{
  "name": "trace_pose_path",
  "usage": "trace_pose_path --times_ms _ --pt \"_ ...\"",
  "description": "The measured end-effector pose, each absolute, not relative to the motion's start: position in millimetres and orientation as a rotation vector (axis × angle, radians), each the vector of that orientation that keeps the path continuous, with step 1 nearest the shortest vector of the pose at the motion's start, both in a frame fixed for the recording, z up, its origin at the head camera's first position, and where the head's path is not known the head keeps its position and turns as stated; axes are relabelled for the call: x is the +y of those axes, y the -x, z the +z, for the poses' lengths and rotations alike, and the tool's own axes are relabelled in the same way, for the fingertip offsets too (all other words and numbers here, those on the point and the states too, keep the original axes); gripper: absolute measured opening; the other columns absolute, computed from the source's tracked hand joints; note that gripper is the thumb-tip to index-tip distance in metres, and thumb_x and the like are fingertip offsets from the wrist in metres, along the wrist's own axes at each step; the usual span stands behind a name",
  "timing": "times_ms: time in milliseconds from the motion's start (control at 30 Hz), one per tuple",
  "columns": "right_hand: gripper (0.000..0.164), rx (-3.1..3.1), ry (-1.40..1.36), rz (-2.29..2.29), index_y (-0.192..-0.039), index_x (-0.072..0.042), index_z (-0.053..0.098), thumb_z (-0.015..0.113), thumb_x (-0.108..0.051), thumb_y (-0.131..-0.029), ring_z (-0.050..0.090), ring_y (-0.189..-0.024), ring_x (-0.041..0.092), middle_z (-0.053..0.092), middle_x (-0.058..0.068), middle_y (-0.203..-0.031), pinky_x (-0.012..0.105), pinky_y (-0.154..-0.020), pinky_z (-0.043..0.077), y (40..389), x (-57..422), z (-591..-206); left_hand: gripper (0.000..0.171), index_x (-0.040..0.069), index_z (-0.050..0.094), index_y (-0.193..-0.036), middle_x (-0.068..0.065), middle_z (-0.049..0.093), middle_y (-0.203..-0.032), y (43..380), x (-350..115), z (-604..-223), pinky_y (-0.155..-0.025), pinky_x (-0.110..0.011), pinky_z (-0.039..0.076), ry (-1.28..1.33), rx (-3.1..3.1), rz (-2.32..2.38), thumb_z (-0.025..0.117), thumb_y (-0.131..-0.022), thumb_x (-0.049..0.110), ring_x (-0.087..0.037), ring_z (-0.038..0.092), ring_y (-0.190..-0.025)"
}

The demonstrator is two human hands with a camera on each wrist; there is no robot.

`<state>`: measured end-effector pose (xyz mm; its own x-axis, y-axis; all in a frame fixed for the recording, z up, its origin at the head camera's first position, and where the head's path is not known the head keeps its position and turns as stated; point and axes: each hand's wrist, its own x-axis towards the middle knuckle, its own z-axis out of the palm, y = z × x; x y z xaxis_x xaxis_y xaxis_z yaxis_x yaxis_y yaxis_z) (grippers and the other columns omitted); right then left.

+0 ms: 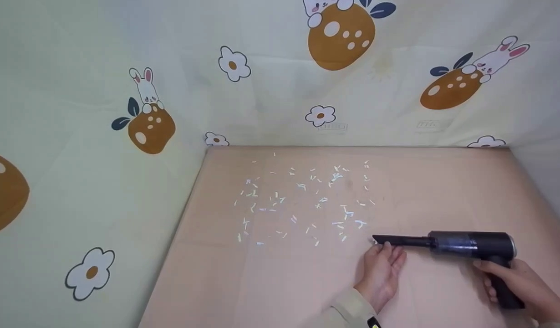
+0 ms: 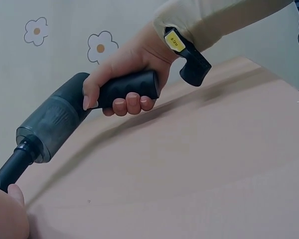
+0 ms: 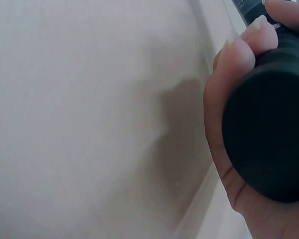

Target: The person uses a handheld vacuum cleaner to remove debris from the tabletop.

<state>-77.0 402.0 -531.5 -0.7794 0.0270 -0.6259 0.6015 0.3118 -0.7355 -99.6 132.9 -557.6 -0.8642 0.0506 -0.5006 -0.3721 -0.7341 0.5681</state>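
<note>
A black handheld vacuum cleaner (image 1: 453, 243) with a clear dust cup lies level above the table, its narrow nozzle (image 1: 409, 241) pointing left. My right hand (image 1: 512, 279) grips its handle (image 2: 127, 89), fingers wrapped round it, as the left wrist view also shows. At the nozzle's slanted tip, my left hand (image 1: 383, 269) is palm up, its fairly straight fingers touching the tip from below. A small pale bit shows at the nozzle's mouth. Left of the tip, many thin whitish shreds (image 1: 293, 219) lie scattered. The right wrist view shows the round handle end (image 3: 269, 134) close up.
The shreds spread over a beige-pink covered table (image 1: 207, 273), from its back edge to about its middle. A pale curtain-like cloth (image 1: 271, 100) printed with rabbits, orange fruit and flowers stands behind the table and along its left side.
</note>
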Motion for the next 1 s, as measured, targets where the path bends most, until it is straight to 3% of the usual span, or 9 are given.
trace_pose_path --times_ms 533,800,1000 --pt "0.032 2.060 -0.583 -1.481 -0.101 -0.010 0.056 0.063 -0.041 -0.099 0.063 -0.064 0.019 0.064 0.000 -0.072 0.037 -0.066 0.060 75.7 407.0 -529.8 0.046 -0.020 0.032 -0.142 -0.033 0.054 -0.132 106.6 122.5 -559.1 -0.104 -0.050 0.054 0.710 1.024 2.680 0.047 -0.103 0.000 -0.034 0.061 -0.116" --pt "0.029 2.081 -0.548 -1.460 -0.099 -0.009 0.055 0.060 -0.037 -0.101 0.062 -0.065 0.019 0.063 0.000 -0.071 0.038 -0.066 0.059 75.9 404.2 -527.7 0.053 -0.021 0.027 -0.145 -0.035 0.047 -0.142 106.6 123.3 -558.5 -0.104 -0.047 0.054 0.698 1.036 2.676 0.052 -0.102 0.000 -0.039 0.057 -0.125" --pt "0.033 2.076 -0.576 -1.473 -0.105 -0.007 0.054 0.062 -0.038 -0.100 0.061 -0.064 0.018 0.062 0.000 -0.072 0.037 -0.065 0.059 77.2 399.6 -524.5 0.058 -0.019 0.027 -0.145 -0.028 0.055 -0.134 107.0 126.6 -556.7 -0.105 -0.047 0.054 0.717 1.002 2.661 0.056 -0.101 0.004 -0.033 0.062 -0.121"
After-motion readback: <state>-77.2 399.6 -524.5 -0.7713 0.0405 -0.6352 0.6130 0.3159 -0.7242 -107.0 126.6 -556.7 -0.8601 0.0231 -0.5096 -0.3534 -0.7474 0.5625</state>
